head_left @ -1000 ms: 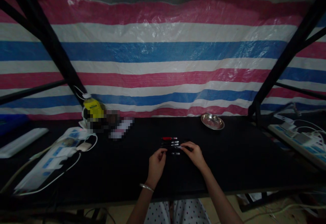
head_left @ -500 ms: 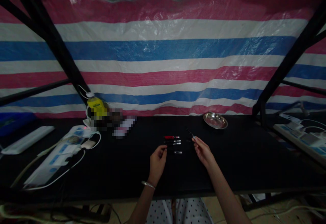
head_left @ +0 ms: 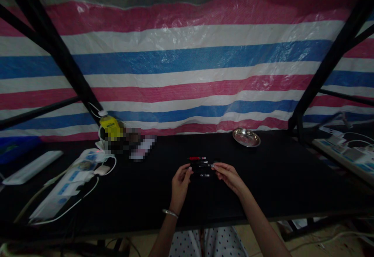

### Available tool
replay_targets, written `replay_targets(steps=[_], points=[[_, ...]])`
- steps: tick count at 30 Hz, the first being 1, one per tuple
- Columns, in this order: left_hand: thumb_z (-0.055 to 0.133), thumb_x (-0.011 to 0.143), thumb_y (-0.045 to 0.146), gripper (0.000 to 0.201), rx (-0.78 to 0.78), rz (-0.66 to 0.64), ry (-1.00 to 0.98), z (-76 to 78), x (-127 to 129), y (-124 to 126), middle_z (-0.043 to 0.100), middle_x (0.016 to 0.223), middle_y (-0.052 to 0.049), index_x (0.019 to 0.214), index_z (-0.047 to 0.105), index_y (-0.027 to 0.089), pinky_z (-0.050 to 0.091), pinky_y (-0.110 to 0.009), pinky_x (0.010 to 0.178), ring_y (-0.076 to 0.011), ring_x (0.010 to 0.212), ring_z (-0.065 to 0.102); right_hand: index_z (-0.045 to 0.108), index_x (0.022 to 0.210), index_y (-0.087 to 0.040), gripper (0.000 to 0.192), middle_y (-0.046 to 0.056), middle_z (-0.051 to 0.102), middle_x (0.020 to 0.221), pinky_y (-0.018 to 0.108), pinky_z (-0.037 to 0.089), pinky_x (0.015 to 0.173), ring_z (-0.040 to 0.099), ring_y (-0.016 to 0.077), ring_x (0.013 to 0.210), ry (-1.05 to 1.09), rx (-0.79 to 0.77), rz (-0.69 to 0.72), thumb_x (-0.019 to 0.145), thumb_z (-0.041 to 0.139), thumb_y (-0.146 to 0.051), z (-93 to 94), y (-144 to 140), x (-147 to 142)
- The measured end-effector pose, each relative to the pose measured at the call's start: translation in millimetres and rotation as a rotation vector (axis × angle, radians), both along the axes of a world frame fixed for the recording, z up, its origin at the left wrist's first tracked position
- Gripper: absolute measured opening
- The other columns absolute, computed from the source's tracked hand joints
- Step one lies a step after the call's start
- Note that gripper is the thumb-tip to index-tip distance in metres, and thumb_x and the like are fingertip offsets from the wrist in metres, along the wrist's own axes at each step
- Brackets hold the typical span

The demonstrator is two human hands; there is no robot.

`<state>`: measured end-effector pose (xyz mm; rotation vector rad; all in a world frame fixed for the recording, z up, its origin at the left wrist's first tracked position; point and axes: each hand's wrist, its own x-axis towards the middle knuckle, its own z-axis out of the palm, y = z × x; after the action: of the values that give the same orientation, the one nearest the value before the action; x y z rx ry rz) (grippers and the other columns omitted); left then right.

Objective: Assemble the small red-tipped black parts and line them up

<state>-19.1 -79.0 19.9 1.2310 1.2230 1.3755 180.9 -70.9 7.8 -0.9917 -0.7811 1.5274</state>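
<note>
My right hand pinches the clear, silvery end of a slim dark pen, which points left over the row on the table. My left hand is at the left ends of that row, thumb and forefinger closed together; what they hold, if anything, is lost against the black surface. Farthest back in the row lies a red pen with a pale end. Just in front of it is a dark pen, partly covered. Nearest me another dark pen shows mainly its silvery end.
A round metal dish sits at the back right of the black table. On the left are a power strip with cables, a yellow bottle and a blue tray. Another power strip is at right. Striped sheeting hangs behind.
My right hand has moved left and slightly nearer me, bringing its pen from raised and apart to level over the row. My left hand has stayed nearly in place; the view has shifted slightly.
</note>
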Motion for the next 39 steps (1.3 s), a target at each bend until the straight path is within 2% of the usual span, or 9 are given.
replay_targets(steps=[3, 6, 9, 17, 23, 29, 33, 35, 39], points=[[0.066, 0.068, 0.042, 0.04, -0.022, -0.057, -0.048, 0.5, 0, 1, 0.066, 0.071, -0.002, 0.097, 0.063, 0.014, 0.043, -0.021, 0.054, -0.0088, 0.053, 0.052, 0.072, 0.076, -0.016, 0.028, 0.002, 0.067, 0.068, 0.02, 0.038, 0.044, 0.051, 0.007, 0.05, -0.048, 0.026, 0.049, 0.053, 0.081, -0.031, 3.4, -2, -4], [0.07, 0.063, 0.039, 0.036, -0.047, -0.109, -0.096, -2.3, 1, 3, 0.068, 0.069, -0.004, 0.088, 0.067, 0.013, 0.045, -0.023, 0.057, -0.0102, 0.055, 0.056, 0.072, 0.075, -0.017, 0.028, 0.001, 0.066, 0.063, 0.02, 0.038, 0.045, 0.052, 0.008, 0.049, -0.083, 0.059, 0.069, 0.054, 0.08, -0.032, 4.8, -4, -6], [0.071, 0.062, 0.037, 0.031, -0.062, -0.104, -0.135, -5.4, 1, 4, 0.069, 0.069, -0.005, 0.08, 0.068, 0.013, 0.045, -0.023, 0.056, -0.0104, 0.054, 0.056, 0.072, 0.076, -0.017, 0.027, 0.0, 0.064, 0.058, 0.021, 0.039, 0.047, 0.054, 0.0093, 0.05, -0.107, 0.086, 0.075, 0.055, 0.079, -0.033, 3.3, -4, -6], [0.069, 0.064, 0.038, 0.033, -0.096, -0.081, -0.149, -13.5, -3, 8, 0.07, 0.074, -0.007, 0.086, 0.069, 0.012, 0.045, -0.023, 0.056, -0.011, 0.057, 0.057, 0.073, 0.076, -0.017, 0.032, 0.002, 0.067, 0.063, 0.023, 0.043, 0.05, 0.057, 0.0105, 0.052, -0.083, 0.063, 0.034, 0.051, 0.081, -0.036, 2.9, -3, -5], [0.07, 0.065, 0.039, 0.038, -0.134, -0.066, -0.191, -19.4, -6, 10, 0.07, 0.08, -0.008, 0.091, 0.068, 0.012, 0.045, -0.023, 0.057, -0.0107, 0.059, 0.057, 0.072, 0.077, -0.016, 0.035, 0.003, 0.068, 0.066, 0.024, 0.044, 0.051, 0.057, 0.0117, 0.053, -0.089, 0.078, -0.056, 0.051, 0.081, -0.037, 1.5, -2, -3], [0.069, 0.065, 0.041, 0.04, -0.132, -0.064, -0.205, -19.6, -7, 9, 0.07, 0.083, -0.008, 0.092, 0.067, 0.012, 0.044, -0.024, 0.058, -0.0104, 0.06, 0.057, 0.072, 0.08, -0.018, 0.035, 0.003, 0.067, 0.068, 0.025, 0.04, 0.049, 0.053, 0.0123, 0.054, -0.18, 0.128, -0.334, 0.054, 0.078, -0.041, -10.2, 5, 8], [0.068, 0.065, 0.041, 0.04, -0.142, -0.052, -0.186, -18.0, -6, 9, 0.069, 0.082, -0.007, 0.091, 0.066, 0.012, 0.044, -0.024, 0.058, -0.0106, 0.06, 0.057, 0.072, 0.078, -0.019, 0.037, 0.0, 0.062, 0.057, 0.026, 0.038, 0.048, 0.049, 0.0127, 0.05, -0.283, 0.113, -0.429, 0.053, 0.077, -0.045, -14.1, 7, 12], [0.068, 0.064, 0.042, 0.039, -0.127, -0.034, -0.162, -16.9, -5, 8, 0.069, 0.08, -0.007, 0.09, 0.065, 0.012, 0.044, -0.024, 0.057, -0.0108, 0.059, 0.057, 0.072, 0.078, -0.019, 0.037, 0.001, 0.063, 0.059, 0.028, 0.04, 0.051, 0.051, 0.0139, 0.053, -0.357, 0.13, -0.465, 0.054, 0.074, -0.047, -16.5, 7, 13], [0.068, 0.065, 0.04, 0.037, -0.083, -0.034, -0.126, -14.4, -3, 7, 0.069, 0.075, -0.006, 0.088, 0.061, 0.013, 0.043, -0.023, 0.055, -0.0108, 0.058, 0.058, 0.071, 0.08, -0.018, 0.036, 0.005, 0.068, 0.075, 0.033, 0.045, 0.066, 0.059, 0.019, 0.068, -0.523, 0.212, -0.493, 0.062, 0.068, -0.049, -24.4, 7, 12]])
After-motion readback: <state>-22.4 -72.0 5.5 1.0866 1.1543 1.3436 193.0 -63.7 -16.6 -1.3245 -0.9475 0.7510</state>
